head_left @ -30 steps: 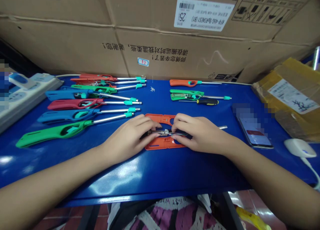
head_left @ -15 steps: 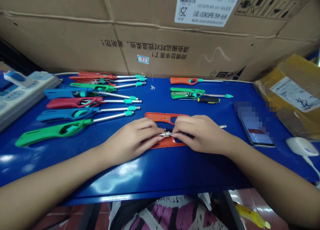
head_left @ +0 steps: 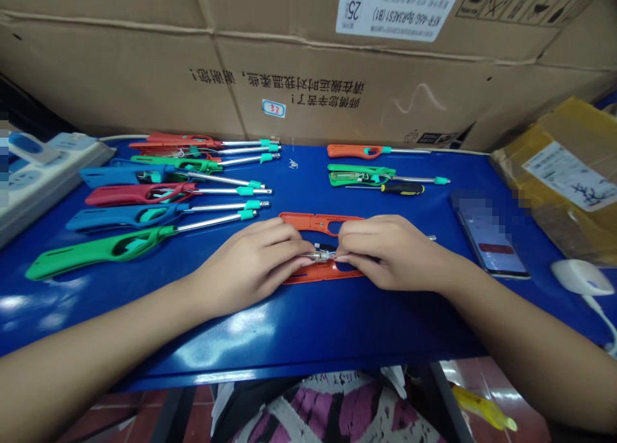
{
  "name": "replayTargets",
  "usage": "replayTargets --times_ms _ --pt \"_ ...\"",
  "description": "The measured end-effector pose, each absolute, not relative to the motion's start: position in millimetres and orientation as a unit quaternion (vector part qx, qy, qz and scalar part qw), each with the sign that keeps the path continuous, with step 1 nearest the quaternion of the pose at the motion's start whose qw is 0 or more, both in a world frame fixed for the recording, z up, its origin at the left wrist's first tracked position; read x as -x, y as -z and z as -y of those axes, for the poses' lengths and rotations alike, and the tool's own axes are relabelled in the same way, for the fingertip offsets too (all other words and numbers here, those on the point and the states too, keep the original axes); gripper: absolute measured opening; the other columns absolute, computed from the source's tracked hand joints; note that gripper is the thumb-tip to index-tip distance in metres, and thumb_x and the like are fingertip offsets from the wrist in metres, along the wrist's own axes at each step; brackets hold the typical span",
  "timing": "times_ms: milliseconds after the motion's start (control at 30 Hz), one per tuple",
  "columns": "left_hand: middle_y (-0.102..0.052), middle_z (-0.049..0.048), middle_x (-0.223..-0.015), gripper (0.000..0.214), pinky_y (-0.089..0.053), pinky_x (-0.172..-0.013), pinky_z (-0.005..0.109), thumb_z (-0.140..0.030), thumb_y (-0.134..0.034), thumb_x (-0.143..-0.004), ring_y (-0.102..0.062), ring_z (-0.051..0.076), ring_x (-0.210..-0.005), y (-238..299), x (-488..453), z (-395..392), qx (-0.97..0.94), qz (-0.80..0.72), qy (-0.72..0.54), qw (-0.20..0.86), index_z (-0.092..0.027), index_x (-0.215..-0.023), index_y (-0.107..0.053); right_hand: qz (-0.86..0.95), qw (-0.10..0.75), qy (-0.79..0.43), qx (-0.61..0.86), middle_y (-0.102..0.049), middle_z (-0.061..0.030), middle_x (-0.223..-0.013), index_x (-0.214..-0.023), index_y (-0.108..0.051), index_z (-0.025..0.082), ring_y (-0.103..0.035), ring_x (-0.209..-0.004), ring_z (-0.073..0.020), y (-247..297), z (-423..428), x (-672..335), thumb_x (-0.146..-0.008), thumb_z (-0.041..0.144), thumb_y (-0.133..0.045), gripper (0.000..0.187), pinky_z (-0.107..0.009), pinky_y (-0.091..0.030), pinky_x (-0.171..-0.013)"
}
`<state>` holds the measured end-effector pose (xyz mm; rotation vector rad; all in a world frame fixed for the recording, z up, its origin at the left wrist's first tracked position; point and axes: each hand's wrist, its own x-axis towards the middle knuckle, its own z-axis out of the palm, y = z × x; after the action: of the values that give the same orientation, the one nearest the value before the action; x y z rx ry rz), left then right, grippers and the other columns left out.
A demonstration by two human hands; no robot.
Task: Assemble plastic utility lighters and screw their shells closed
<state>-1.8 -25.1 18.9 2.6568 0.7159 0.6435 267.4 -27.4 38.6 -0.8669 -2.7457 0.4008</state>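
A glossy blue table [head_left: 231, 346] fills the middle of the frame, with a large cardboard box [head_left: 144, 76] standing along its far edge.

At the centre of the frame the fingertips of both hands meet on a small clear-and-metal part [head_left: 319, 256], its long axis running left to right, almost level. It lies between the two hands, neither clearly nearer. The left hand [head_left: 260, 256] pinches its left end between thumb and fingers, with hardly any opening. The right hand [head_left: 390, 253] is curled, thumb and forefinger closed on the right end; the exact contact there is too small to tell.

Just below the part lies the lower orange shell half [head_left: 308, 276], partly covered by the fingers; just above lies the upper orange shell half [head_left: 308, 222], roughly parallel to it. A silver tube tip [head_left: 432, 238] shows to the right, beyond the right hand.

Farther out, a row of long-necked lighters [head_left: 101, 253] spreads across the left of the frame. At upper right of centre are an orange lighter [head_left: 347, 151], an opened green lighter [head_left: 359, 176] and a screwdriver [head_left: 403, 188]. A phone [head_left: 496, 250] lies at the right.
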Motion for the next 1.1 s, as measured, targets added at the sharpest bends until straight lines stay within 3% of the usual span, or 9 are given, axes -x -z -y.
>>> replayTargets --times_ms 767,1100 --pt "-0.071 0.0080 -0.102 0.021 -0.052 -0.080 0.033 -0.024 -0.052 -0.104 -0.064 0.019 -0.090 -20 5 22 -0.931 -0.260 -0.227 0.121 -0.018 -0.115 -0.069 0.942 0.119 -0.130 0.286 -0.061 -0.0011 -0.081 -0.083 -0.061 0.020 -0.053 -0.073 -0.0147 -42 24 -272 -0.103 0.024 -0.045 0.026 -0.029 -0.039 -0.069" --pt "-0.072 0.0082 -0.100 0.017 -0.054 -0.080 0.033 -0.023 -0.060 -0.099 -0.066 0.019 -0.090 -14 6 12 -0.906 -0.296 -0.268 0.139 -0.017 -0.109 -0.073 0.932 0.093 -0.069 0.344 -0.070 -0.0050 -0.107 -0.110 -0.069 0.020 -0.066 -0.089 -0.0196 -45 24 -278 -0.100 0.030 -0.056 0.019 -0.035 -0.046 -0.078"
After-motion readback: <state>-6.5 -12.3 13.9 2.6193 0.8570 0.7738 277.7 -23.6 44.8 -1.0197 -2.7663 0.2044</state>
